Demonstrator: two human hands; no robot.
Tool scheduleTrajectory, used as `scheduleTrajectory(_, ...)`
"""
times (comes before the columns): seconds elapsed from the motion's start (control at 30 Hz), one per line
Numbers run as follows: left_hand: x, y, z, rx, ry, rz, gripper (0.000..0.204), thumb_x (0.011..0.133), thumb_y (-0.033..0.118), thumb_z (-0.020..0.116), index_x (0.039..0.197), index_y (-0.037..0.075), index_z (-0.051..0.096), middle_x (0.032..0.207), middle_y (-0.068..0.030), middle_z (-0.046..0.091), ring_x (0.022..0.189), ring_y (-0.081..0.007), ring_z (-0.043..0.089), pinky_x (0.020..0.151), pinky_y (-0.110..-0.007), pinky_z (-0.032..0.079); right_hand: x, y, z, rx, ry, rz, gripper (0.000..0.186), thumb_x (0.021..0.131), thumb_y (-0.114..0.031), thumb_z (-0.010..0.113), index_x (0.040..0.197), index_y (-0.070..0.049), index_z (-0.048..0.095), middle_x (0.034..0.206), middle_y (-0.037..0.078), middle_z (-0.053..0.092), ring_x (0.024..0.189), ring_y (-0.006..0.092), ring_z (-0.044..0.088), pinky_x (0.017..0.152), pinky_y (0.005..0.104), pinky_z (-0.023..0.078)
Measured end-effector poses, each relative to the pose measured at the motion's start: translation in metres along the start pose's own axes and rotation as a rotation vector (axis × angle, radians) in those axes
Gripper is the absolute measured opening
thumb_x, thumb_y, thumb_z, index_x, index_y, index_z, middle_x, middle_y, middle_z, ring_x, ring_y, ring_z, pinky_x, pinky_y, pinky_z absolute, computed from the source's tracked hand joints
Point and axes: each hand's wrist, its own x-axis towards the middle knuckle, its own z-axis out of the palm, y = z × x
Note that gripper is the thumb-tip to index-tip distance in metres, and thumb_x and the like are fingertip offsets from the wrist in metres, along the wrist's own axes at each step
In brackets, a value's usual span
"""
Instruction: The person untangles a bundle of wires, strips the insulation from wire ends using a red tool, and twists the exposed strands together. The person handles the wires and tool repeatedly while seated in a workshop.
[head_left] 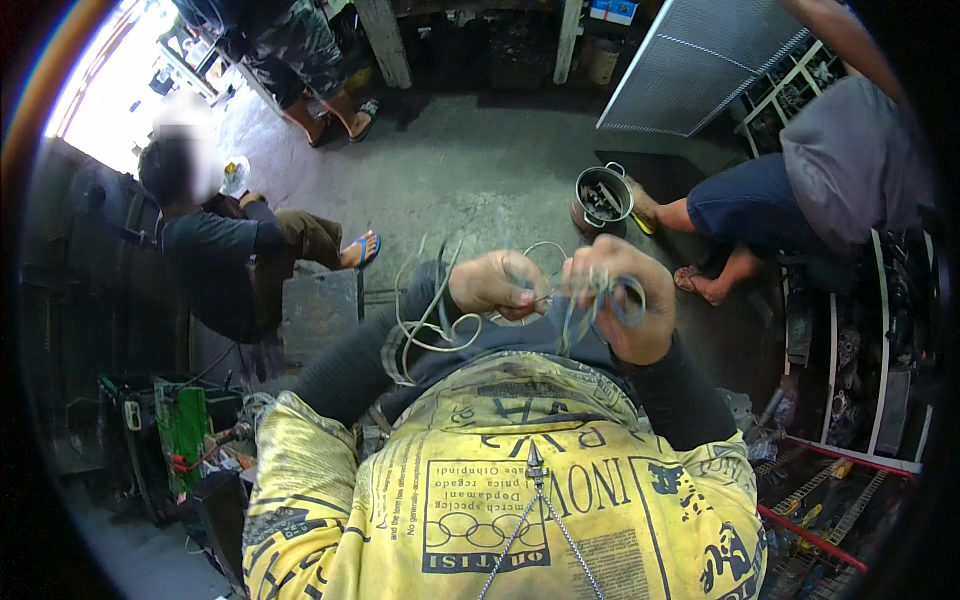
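In front of my chest, my left hand (497, 284) pinches a thin pale cable (437, 346) between thumb and fingers. Loose loops of that cable hang around my left wrist and forearm. My right hand (632, 303), close beside it, is closed with its fingers bent and partly smeared by motion. A greyish ring-shaped thing (630, 300), perhaps a tape roll or a coil, sits in its grasp; its kind is unclear. Pale strands run between the two hands, and some dangle below the right fingers.
A metal pot (604, 196) with dark pieces stands on the floor ahead. One person sits at the left (235, 240), another at the right (800, 190), and a third stands at the back (290, 60). A perforated metal sheet (700, 65) leans at the back right. Shelves of parts (850, 350) line the right.
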Motion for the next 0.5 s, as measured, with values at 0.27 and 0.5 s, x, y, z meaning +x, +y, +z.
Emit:
scheduleTrajectory(0.27,-0.006,-0.033,0.083,0.747,0.984,0.147,0.014,0.091,0.012,0.060,0.095,0.000,0.062,0.066,-0.0038,0.059,0.056,-0.0076,0.050,0.051,-0.025,0.041,0.002,0.045,-0.035,-0.921,0.231,0.164,0.011,0.088,-0.011,0.061,0.093,-0.001,0.061,0.072,0.011,0.057,0.058,0.0214,0.054,0.056,0.0307,0.042)
scheduleTrajectory(0.5,-0.056,0.040,0.108,1.619,0.762,0.169,0.007,0.079,0.005,0.064,0.085,0.002,0.063,0.072,-0.0137,0.062,0.064,-0.0306,0.061,0.057,-0.036,0.047,-0.017,0.035,-0.051,-1.249,-0.200,0.143,0.009,0.078,-0.006,0.062,0.086,-0.004,0.059,0.074,0.013,0.059,0.069,0.0321,0.060,0.058,0.0389,0.046)
